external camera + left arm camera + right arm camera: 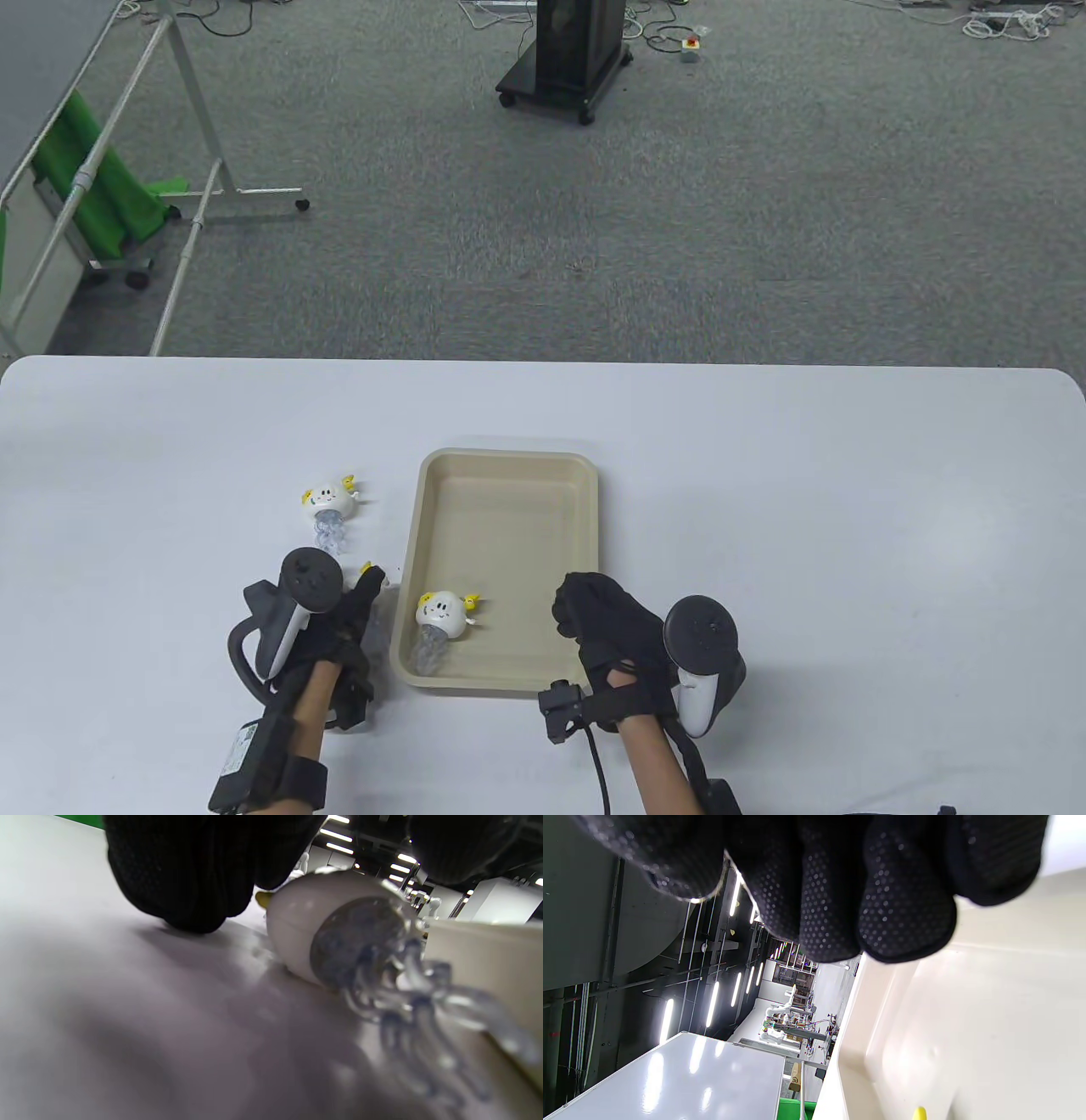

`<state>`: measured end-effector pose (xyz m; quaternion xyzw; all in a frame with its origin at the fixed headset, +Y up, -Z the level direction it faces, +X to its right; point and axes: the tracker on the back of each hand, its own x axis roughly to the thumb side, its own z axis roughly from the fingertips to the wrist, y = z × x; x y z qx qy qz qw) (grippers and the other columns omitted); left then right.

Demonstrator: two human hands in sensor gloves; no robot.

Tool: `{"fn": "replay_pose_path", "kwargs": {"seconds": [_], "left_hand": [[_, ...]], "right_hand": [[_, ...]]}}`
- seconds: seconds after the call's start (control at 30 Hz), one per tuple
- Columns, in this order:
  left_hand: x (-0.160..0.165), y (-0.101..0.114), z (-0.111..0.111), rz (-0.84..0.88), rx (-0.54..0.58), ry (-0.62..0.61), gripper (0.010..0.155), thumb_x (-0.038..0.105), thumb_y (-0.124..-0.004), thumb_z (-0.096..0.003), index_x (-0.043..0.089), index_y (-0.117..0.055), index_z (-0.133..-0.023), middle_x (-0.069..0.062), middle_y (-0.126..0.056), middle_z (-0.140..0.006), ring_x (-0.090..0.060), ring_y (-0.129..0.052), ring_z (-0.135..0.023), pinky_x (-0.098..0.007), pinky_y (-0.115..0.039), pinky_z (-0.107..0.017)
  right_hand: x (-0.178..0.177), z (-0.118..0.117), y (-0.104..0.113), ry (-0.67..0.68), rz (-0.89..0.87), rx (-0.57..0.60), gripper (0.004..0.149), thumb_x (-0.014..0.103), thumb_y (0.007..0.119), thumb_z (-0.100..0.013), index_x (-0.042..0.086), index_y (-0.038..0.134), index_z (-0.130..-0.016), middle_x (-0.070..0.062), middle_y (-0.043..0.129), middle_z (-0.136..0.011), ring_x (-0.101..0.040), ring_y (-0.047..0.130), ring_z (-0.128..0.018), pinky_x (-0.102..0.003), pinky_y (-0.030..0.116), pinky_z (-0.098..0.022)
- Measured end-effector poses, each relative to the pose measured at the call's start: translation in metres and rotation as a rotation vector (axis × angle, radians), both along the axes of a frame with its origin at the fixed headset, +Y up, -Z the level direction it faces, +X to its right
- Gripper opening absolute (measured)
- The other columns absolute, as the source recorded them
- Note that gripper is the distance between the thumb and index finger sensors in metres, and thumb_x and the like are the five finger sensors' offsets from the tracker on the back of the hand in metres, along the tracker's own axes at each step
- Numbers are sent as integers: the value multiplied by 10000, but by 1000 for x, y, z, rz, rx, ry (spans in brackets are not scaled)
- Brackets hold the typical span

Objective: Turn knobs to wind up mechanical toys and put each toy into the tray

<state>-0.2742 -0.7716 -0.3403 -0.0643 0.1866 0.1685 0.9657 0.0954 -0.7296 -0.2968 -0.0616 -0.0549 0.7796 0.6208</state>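
One toy [441, 613] was already parked in the tray [509, 463]. A second toy [305, 925] was being reached at 9 o'clock of it, presumably for winding. Left hand [344, 632] grip couldn't be judged; right hand [607, 624] was curled, nothing held.

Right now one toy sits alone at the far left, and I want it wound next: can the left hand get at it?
Probably yes. The far toy lies on bare table just beyond the left hand, outside the tray, with nothing between them.

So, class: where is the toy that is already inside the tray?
In the table view, the toy lies in the tray's near-left corner, between the left hand and right hand.
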Motion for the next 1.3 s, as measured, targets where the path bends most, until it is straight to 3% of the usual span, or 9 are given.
{"fn": "replay_pose_path", "kwargs": {"seconds": [0.17,0.43,0.7,0.8,0.93,1.17,1.3], "left_hand": [[2,-1,-2,6,-28,13,775,594,-750,-482,60,-783,-1044,-222,-815,-962,-421,-940,-710,-473,-843,-532],[4,2,-6,18,-80,-5,807,568,-821,-448,91,-714,-1090,-228,-852,-938,-374,-980,-670,-447,-880,-494],[4,9,-5,35,-140,8,766,520,-939,-376,203,-758,-1049,-226,-884,-896,-363,-1036,-658,-427,-948,-453],[0,10,-1,52,-117,-2,806,501,-969,-348,178,-752,-1054,-223,-879,-898,-362,-1045,-659,-420,-961,-454],[-11,22,8,102,2,8,825,473,-973,-342,50,-781,-1023,-229,-849,-919,-389,-1037,-671,-431,-957,-468],[-13,71,29,215,337,-69,781,491,-950,-364,129,-775,-1034,-163,-821,-965,-351,-1026,-726,-398,-958,-516],[4,81,41,336,436,-187,777,520,-932,-387,190,-743,-1064,-105,-799,-1008,-299,-1017,-784,-355,-958,-570]], "right_hand": [[0,0,0,1,-1,-4,516,483,761,-427,67,874,-710,-149,983,-601,-341,986,-432,-496,820,-367],[-2,0,-1,5,5,-6,515,483,758,-427,67,875,-708,-149,984,-598,-340,987,-430,-495,821,-364],[-3,1,-1,12,9,-2,516,483,757,-426,66,875,-707,-150,985,-595,-340,987,-427,-495,821,-360],[-4,1,-1,14,9,4,516,482,757,-426,65,876,-705,-151,986,-593,-340,988,-424,-495,821,-359],[-5,1,0,16,11,13,515,482,756,-426,65,877,-705,-151,986,-594,-340,988,-424,-494,822,-358],[-8,2,2,25,43,28,518,482,760,-424,66,874,-712,-151,983,-604,-343,987,-431,-496,820,-365],[-12,4,4,40,86,49,523,478,773,-420,69,863,-734,-152,973,-634,-349,980,-461,-499,814,-387]]}}
